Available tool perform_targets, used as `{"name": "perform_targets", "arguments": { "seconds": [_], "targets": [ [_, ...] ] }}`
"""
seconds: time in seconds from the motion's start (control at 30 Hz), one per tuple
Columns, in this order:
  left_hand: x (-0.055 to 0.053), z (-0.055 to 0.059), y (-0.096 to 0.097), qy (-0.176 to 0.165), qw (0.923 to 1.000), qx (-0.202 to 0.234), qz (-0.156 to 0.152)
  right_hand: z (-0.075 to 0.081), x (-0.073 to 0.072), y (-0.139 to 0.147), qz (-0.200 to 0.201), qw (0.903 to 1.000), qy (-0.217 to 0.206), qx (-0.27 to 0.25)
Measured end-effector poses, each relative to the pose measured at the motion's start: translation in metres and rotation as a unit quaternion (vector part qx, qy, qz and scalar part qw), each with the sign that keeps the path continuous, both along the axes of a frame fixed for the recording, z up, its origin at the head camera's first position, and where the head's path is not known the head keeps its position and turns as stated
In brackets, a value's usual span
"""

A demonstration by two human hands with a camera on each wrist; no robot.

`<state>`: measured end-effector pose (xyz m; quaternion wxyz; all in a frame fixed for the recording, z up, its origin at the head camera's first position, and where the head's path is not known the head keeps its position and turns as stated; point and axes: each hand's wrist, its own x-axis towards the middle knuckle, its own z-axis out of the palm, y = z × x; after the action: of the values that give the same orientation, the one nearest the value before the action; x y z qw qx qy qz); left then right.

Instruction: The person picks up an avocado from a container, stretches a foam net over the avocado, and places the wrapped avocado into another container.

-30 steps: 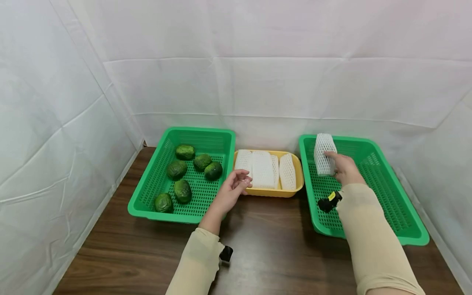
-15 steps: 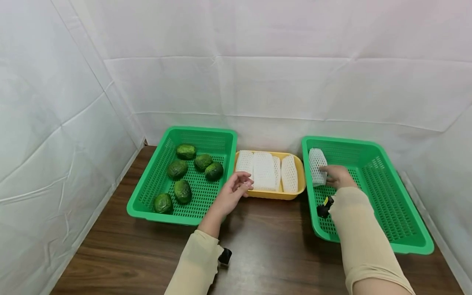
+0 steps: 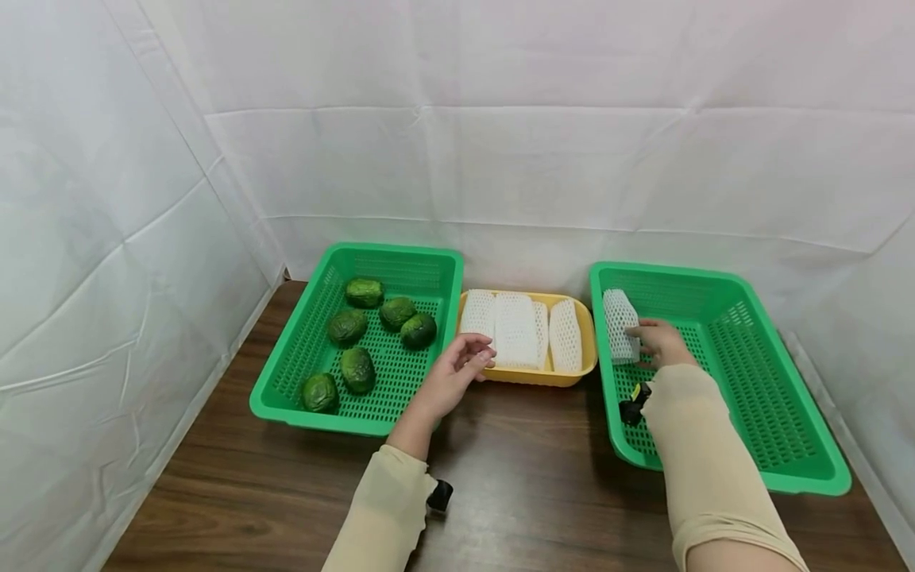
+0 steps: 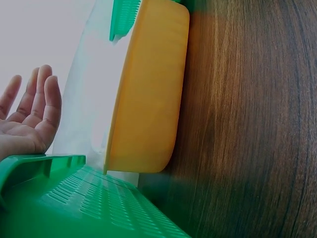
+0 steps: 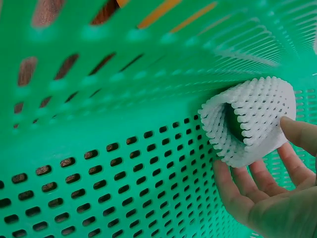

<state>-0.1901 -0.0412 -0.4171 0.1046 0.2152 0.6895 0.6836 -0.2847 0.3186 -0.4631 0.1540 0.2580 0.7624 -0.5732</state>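
Note:
My right hand (image 3: 661, 342) is low in the right green basket (image 3: 808, 397), thumb and fingers around a white foam net sleeve (image 3: 620, 322) lying along the basket's left wall. Through the sleeve's open end in the right wrist view, a dark green avocado (image 5: 233, 121) shows inside. My left hand (image 3: 457, 369) hovers in front of the yellow tray (image 3: 588, 342), fingers loosely bent, holding nothing. Several flat white foam net sleeves (image 3: 516, 330) lie in that tray.
The left green basket (image 3: 286, 349) holds several loose avocados (image 3: 357, 371). Both baskets and the tray stand on a dark wooden table (image 3: 529, 477). White cloth (image 3: 529, 167) hangs behind and along the sides.
My right hand has lowered the sleeved avocado from above the right basket's rim to its floor, against the left wall. My left hand has barely moved.

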Motion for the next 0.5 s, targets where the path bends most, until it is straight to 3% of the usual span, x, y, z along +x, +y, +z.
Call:
{"name": "perform_targets", "arguments": {
  "seconds": [0.5],
  "targets": [
    [0.0001,0.0010,0.0012,-0.006,1.0000,0.006,-0.001,-0.0056,-0.0017,0.0053,0.012,0.9997,-0.021,-0.009]
  ]
}}
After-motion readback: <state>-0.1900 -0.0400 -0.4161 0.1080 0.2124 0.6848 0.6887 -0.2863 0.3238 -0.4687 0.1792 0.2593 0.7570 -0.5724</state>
